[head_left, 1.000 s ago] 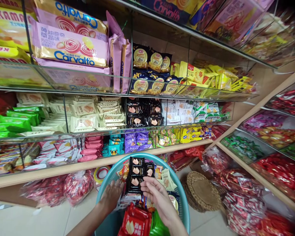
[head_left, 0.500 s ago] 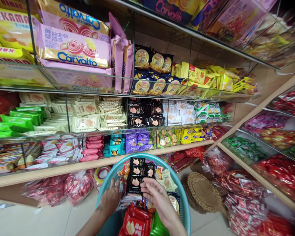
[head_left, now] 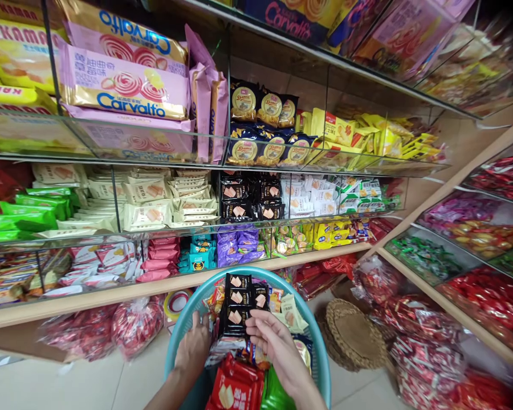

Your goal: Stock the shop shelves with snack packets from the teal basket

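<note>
A round teal plastic basket (head_left: 322,347) stands on the floor, filled with wrapped snacks. Over its left inner side, my left hand (head_left: 193,344) is open with fingers apart, beside the packets. My right hand (head_left: 277,350) is over the right half, fingers loosely bent and apart, fingertips by the stack of black wafer packets (head_left: 236,297); whether they touch is hard to tell. Below the hands lie a red packet (head_left: 235,387) and a green packet (head_left: 277,393), the latter partly hidden by my right wrist. A cream packet (head_left: 294,314) lies at the basket's right.
Glass-fronted shelves (head_left: 175,228) of sorted snacks rise ahead, with pink Carvalfo packs (head_left: 132,82) on an upper level. Bagged red sweets (head_left: 139,322), a tape roll (head_left: 176,302) and round woven mats (head_left: 354,333) lie on the floor. More bags (head_left: 427,364) stand at right.
My left hand has shifted very slightly within the basket's left side. My right hand and the packets look almost the same; the view has moved a little.
</note>
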`<state>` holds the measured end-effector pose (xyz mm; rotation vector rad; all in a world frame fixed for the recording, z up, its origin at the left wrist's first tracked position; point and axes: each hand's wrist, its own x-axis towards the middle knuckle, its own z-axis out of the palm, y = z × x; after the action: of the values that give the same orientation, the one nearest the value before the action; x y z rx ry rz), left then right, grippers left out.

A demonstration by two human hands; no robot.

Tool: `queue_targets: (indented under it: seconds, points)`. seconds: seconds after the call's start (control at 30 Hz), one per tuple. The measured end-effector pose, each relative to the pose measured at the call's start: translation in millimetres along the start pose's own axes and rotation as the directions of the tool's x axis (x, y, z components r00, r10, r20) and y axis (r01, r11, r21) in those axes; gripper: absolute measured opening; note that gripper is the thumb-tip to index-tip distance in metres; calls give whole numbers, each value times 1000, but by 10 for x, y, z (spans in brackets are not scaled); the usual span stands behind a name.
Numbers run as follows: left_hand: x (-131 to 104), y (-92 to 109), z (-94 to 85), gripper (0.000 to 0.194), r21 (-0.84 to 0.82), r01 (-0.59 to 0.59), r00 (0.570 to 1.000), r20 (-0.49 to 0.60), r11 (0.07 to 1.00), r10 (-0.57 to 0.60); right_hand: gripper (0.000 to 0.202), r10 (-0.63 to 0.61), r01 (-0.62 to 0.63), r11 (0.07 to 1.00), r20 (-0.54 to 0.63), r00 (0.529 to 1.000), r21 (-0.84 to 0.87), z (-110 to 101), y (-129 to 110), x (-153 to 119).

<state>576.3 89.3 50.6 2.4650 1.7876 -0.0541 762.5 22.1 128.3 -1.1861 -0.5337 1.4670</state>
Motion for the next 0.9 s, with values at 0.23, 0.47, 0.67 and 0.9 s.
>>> queue_targets:
  seconds: [0.23, 0.47, 0.67, 0.9]
  points:
    - [-28, -40, 95, 50, -47, 2, 1000, 20, 999, -1, 40, -10, 10, 1000, -17, 1000, -3, -65, 13, 20]
    - [-153, -152, 528, 55, -364, 36, 986, 167, 931, 27, 39, -20, 20, 1000, -29, 999, 0, -144, 38, 45]
    - [-108, -83, 454, 58, -408, 187, 960, 268, 894, -79, 39, 3, -3, 1000, -14, 1000, -14, -106, 82, 38]
    - [-76, -271, 408, 55, -487, 177, 982, 143, 855, -122, 41, -135, 130, 980, -29, 990, -150, -225, -293, 131]
